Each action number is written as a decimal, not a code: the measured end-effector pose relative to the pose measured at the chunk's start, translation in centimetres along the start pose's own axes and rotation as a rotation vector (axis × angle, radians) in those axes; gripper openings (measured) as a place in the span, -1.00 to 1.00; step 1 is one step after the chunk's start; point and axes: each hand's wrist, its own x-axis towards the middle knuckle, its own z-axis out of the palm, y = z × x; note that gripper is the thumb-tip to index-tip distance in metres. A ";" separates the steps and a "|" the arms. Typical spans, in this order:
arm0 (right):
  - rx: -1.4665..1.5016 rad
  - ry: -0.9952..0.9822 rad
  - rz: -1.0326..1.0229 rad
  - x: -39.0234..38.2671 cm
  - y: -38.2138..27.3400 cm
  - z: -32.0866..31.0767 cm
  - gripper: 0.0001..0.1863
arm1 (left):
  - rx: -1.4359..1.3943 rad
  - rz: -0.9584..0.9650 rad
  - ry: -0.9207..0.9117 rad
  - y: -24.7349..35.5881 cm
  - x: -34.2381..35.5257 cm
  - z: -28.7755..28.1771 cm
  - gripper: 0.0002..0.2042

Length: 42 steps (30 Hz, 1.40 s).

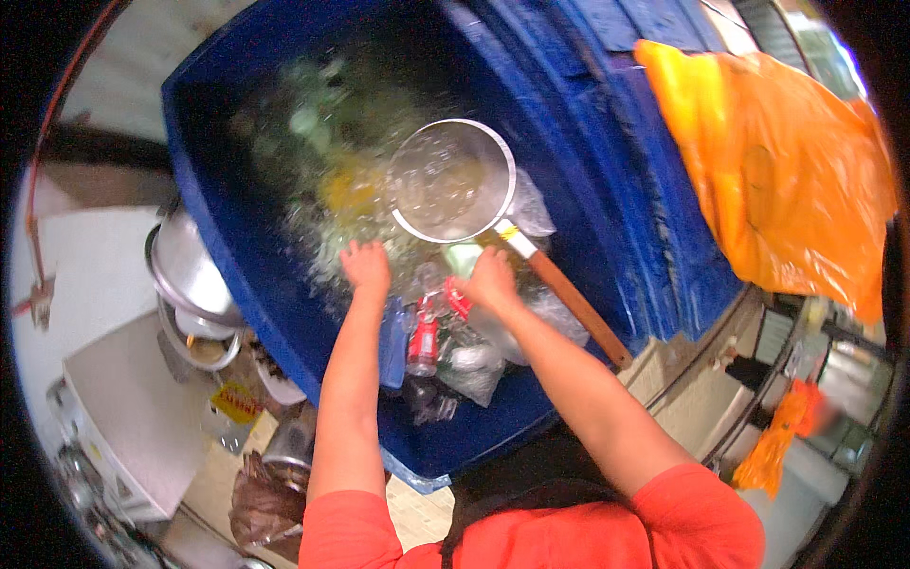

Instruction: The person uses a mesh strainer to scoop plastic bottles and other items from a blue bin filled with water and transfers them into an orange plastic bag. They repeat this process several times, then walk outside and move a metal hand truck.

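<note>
A big blue tub [218,242] holds churned water with pieces of ice or similar and a blurred yellow patch. My left hand [366,266] reaches into the left part, fingers apart at the water, with nothing seen in them. My right hand [491,284] is closed among the packages, by a pale green piece [463,256] and a red-labelled package [457,300]; what it grips is hidden by blur. A round strainer [453,180] lies just beyond it, its wooden handle [580,311] resting toward the tub's right rim. Between my forearms lies a red-labelled clear bottle [423,343].
Clear plastic bags [474,370] crowd the tub's near end. An orange plastic sheet [782,175] hangs over ridged blue panels at the right. Metal pots [194,270], a white cabinet [137,389] and a brown bag [263,507] stand left. Shelves with an orange bag [782,436] stand lower right.
</note>
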 end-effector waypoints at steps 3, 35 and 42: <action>0.035 0.066 -0.140 -4.8 2.0 -3.3 -0.23 | 0.104 0.058 -0.030 0.0 0.4 1.0 -0.78; 0.355 0.344 -1.413 -25.0 17.8 -51.2 -0.20 | -0.845 0.334 1.014 6.8 -24.4 -53.9 -0.61; 0.173 0.892 -1.282 -24.5 31.4 -73.3 -0.28 | -0.720 0.563 1.327 28.0 -27.4 -76.4 -0.51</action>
